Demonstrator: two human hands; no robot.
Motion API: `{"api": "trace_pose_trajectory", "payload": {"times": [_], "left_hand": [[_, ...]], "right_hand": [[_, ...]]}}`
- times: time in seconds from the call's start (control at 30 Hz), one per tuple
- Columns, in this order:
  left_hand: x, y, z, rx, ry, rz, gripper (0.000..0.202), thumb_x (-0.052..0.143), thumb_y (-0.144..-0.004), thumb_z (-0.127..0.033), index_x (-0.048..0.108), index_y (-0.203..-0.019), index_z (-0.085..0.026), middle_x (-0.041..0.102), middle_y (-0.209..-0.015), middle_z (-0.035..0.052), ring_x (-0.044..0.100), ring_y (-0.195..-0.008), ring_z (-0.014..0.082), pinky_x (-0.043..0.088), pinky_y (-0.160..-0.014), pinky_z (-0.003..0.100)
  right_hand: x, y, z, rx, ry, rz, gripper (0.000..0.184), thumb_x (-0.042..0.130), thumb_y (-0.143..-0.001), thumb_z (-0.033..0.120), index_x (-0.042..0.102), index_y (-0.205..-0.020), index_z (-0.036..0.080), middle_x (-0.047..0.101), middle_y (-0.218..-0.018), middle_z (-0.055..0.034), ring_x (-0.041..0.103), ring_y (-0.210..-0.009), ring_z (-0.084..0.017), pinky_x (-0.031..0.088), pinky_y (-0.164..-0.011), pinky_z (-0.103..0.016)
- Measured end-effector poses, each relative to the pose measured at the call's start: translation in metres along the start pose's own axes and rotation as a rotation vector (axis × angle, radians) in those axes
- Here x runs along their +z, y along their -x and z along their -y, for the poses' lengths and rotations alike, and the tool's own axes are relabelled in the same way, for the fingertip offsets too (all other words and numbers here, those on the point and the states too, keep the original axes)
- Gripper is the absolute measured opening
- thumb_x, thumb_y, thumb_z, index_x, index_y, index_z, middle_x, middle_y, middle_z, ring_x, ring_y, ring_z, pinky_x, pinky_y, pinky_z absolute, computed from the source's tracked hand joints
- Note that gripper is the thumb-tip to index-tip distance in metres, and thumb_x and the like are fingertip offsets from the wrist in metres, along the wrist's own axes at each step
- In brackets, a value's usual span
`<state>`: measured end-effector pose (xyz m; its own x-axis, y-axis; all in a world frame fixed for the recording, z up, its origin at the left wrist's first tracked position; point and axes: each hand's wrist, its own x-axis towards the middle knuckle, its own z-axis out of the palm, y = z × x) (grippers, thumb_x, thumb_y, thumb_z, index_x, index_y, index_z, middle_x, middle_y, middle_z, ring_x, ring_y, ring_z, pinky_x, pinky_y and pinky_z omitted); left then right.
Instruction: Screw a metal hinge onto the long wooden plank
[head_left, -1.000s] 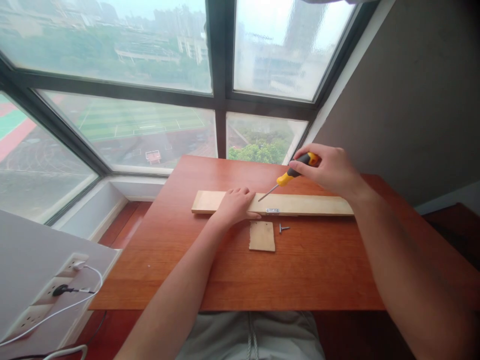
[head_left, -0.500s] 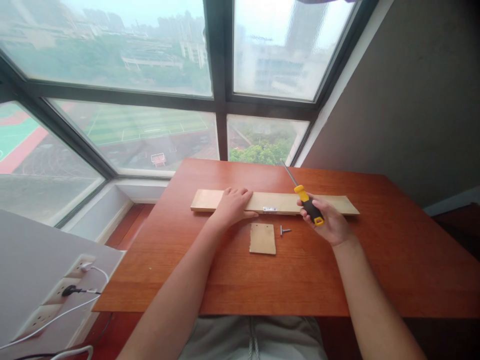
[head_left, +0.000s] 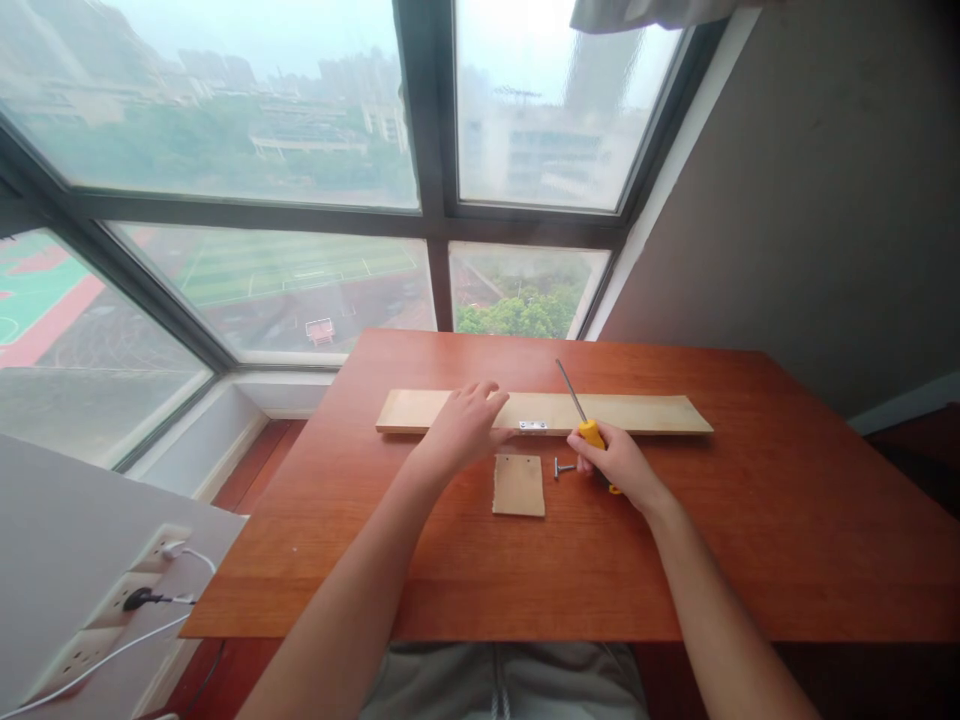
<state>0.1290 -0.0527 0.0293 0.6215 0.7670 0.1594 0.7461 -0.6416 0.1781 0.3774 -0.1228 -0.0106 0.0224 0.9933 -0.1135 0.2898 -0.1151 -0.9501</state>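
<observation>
A long pale wooden board (head_left: 645,413) lies across the red-brown table (head_left: 570,560), with a small metal hinge (head_left: 533,425) at its near edge. My left hand (head_left: 463,425) rests on the board left of the hinge, fingers bent over the board. My right hand (head_left: 619,464) grips the yellow-and-black handle of a screwdriver (head_left: 580,412); its shaft points up and away over the board. Just left of that hand lie loose screws (head_left: 562,467). A small square wooden piece (head_left: 519,485) lies in front of the hinge.
Big windows (head_left: 300,150) rise behind the table, and a grey wall (head_left: 825,200) stands at the right. At the lower left a white surface holds a power strip (head_left: 112,610) with cables plugged in. My lap shows under the table's near edge.
My right hand brought the screwdriver down from above the board to the table near the screws, turning its tip away. The left hand stayed on the board.
</observation>
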Motion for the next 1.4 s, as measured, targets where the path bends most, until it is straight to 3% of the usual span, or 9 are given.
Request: {"api": "trace_pose_trajectory", "payload": {"times": [0.1, 0.17, 0.33, 0.43, 0.53, 0.73, 1.4], "left_hand": [[-0.011, 0.011, -0.014, -0.044, 0.002, 0.081, 0.031, 0.061, -0.092, -0.040, 0.062, -0.116, -0.020, 0.064, -0.116, 0.0115, 0.062, -0.107, 0.0274, 0.048, -0.089, 0.037], [-0.012, 0.023, -0.022, -0.070, 0.018, 0.119, 0.036, 0.065, -0.089, -0.044, 0.062, -0.116, -0.021, 0.064, -0.111, 0.0097, 0.062, -0.106, 0.0276, 0.049, -0.085, 0.036], [0.008, 0.053, -0.027, -0.106, 0.050, 0.151, 0.058, 0.080, -0.071, -0.054, 0.061, -0.117, -0.023, 0.062, -0.110, 0.0088, 0.062, -0.100, 0.0274, 0.049, -0.084, 0.036], [0.019, 0.062, -0.027, -0.142, 0.055, 0.128, 0.069, 0.082, -0.064, -0.061, 0.060, -0.118, -0.024, 0.060, -0.109, 0.0083, 0.061, -0.097, 0.0273, 0.048, -0.083, 0.036], [0.025, 0.065, -0.027, -0.158, 0.076, 0.132, 0.075, 0.084, -0.058, -0.064, 0.059, -0.117, -0.025, 0.059, -0.107, 0.0076, 0.059, -0.097, 0.0278, 0.047, -0.083, 0.036], [0.029, 0.064, -0.028, -0.189, 0.097, 0.106, 0.066, 0.084, -0.061, -0.060, 0.061, -0.111, -0.024, 0.058, -0.106, 0.0074, 0.057, -0.099, 0.0276, 0.047, -0.083, 0.036], [0.051, 0.059, -0.028, -0.174, 0.112, -0.035, 0.073, 0.084, -0.065, -0.055, 0.056, -0.120, -0.018, 0.059, -0.113, 0.0095, 0.056, -0.103, 0.0290, 0.048, -0.090, 0.040]], "right_hand": [[-0.001, 0.000, 0.000, -0.004, 0.077, 0.018, 0.030, 0.067, -0.080, 0.049, 0.062, -0.083, 0.019, 0.062, -0.063, 0.0012, 0.057, -0.059, -0.017, 0.043, -0.059, -0.028], [-0.001, 0.000, 0.000, -0.008, 0.129, 0.011, 0.027, 0.067, -0.080, 0.046, 0.064, -0.080, 0.019, 0.059, -0.058, 0.0023, 0.055, -0.056, -0.016, 0.041, -0.058, -0.028], [0.003, -0.002, -0.003, 0.025, 0.204, -0.004, 0.025, 0.064, -0.080, 0.041, 0.069, -0.078, 0.017, 0.054, -0.045, 0.0028, 0.052, -0.046, -0.015, 0.040, -0.056, -0.029], [0.007, -0.003, -0.002, 0.038, 0.188, 0.006, 0.029, 0.063, -0.079, 0.042, 0.073, -0.089, 0.016, 0.054, -0.044, 0.0030, 0.053, -0.046, -0.016, 0.041, -0.055, -0.029], [0.012, -0.003, 0.002, 0.061, 0.136, 0.040, 0.038, 0.062, -0.079, 0.041, 0.072, -0.104, 0.014, 0.053, -0.043, 0.0043, 0.052, -0.044, -0.016, 0.042, -0.053, -0.028], [0.021, 0.000, 0.011, 0.075, 0.034, 0.097, 0.045, 0.059, -0.079, 0.037, 0.064, -0.115, 0.010, 0.047, -0.039, 0.0084, 0.050, -0.042, -0.015, 0.042, -0.055, -0.028], [0.025, 0.000, 0.012, 0.080, -0.150, 0.134, 0.044, 0.062, -0.078, 0.040, 0.060, -0.110, 0.009, 0.043, -0.041, 0.0115, 0.045, -0.042, -0.012, 0.042, -0.053, -0.026]]}}
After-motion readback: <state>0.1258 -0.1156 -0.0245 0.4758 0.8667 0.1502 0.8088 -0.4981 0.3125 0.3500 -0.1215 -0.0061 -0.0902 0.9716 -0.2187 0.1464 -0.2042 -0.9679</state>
